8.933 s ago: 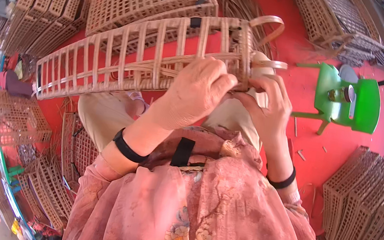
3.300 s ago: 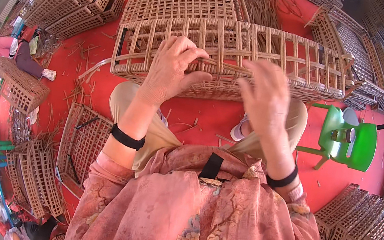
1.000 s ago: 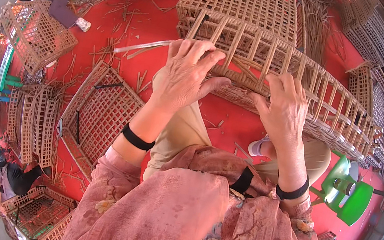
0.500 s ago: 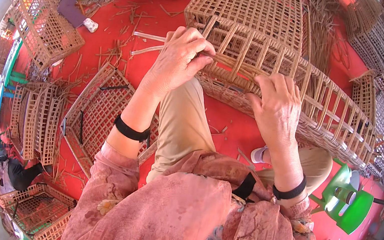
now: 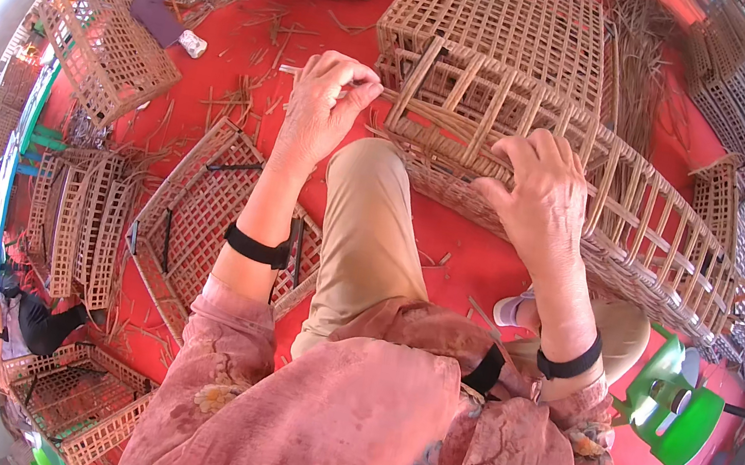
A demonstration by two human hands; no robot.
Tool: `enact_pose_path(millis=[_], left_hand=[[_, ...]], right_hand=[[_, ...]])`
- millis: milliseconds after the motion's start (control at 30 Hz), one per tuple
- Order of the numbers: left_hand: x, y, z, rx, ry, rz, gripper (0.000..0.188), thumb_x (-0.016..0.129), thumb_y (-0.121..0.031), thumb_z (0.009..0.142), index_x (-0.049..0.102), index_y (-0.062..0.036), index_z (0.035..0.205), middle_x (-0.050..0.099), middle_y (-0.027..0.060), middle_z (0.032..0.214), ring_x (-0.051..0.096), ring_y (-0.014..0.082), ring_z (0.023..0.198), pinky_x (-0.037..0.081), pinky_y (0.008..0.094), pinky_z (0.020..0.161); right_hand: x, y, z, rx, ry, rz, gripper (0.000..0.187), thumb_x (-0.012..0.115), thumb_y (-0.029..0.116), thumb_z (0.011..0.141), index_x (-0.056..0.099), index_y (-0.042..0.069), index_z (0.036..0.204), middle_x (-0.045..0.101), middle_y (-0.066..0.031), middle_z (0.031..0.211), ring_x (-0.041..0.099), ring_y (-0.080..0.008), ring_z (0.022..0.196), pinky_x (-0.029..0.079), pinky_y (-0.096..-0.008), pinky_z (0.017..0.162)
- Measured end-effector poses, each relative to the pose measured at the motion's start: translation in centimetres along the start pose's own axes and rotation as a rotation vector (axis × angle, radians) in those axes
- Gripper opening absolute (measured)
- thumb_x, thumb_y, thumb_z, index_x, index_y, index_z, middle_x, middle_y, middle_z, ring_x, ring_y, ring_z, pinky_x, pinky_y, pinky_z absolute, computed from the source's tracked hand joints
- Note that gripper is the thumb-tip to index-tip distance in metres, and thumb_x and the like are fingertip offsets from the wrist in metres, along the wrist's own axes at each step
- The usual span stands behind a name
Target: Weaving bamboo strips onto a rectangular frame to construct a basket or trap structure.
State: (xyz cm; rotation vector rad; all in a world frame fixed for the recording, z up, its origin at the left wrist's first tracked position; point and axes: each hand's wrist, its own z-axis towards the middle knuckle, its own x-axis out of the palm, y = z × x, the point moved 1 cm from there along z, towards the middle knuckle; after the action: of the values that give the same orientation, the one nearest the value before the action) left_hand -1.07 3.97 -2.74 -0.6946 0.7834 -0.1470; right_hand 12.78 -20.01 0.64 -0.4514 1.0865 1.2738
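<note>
No packages, labels, signs, screens.

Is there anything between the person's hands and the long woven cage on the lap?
Nothing visible. The left hand pinches a thin strip at the end of the cage, and the right hand rests directly on its top slats. No other object lies between either hand and the cage.
</note>
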Motion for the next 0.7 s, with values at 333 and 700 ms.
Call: enact_pose_path(millis=[333, 700], left_hand=[[-1.8, 0.0, 1.5, 0.256, 0.119, 0.181, 0.017, 0.073, -0.024, 0.086, 0.072, -0.0082, 0.093, 0.065, 0.0029, 0.1, 0.058, 0.0237, 0.104, 0.043, 0.0399, 0.094], [-1.2, 0.1, 0.5, -0.413, 0.421, -0.077, 0.031, 0.065, -0.03, 0.095, 0.069, -0.0022, 0.108, 0.068, 0.0084, 0.094, 0.061, 0.0217, 0.074, 0.05, 0.0359, 0.071]], right_hand=[[0.9, 0.4, 0.4, 0.02, 0.024, -0.011, 0.04, 0.086, 0.02, 0.064, 0.066, 0.008, 0.096, 0.053, -0.0098, 0.094, 0.057, -0.0311, 0.093, 0.048, -0.0433, 0.081], [0.9, 0.6, 0.3, -0.002, 0.023, -0.041, 0.035, 0.084, 0.022, 0.065, 0.064, 0.007, 0.09, 0.052, -0.0103, 0.093, 0.057, -0.0313, 0.093, 0.048, -0.0435, 0.081]])
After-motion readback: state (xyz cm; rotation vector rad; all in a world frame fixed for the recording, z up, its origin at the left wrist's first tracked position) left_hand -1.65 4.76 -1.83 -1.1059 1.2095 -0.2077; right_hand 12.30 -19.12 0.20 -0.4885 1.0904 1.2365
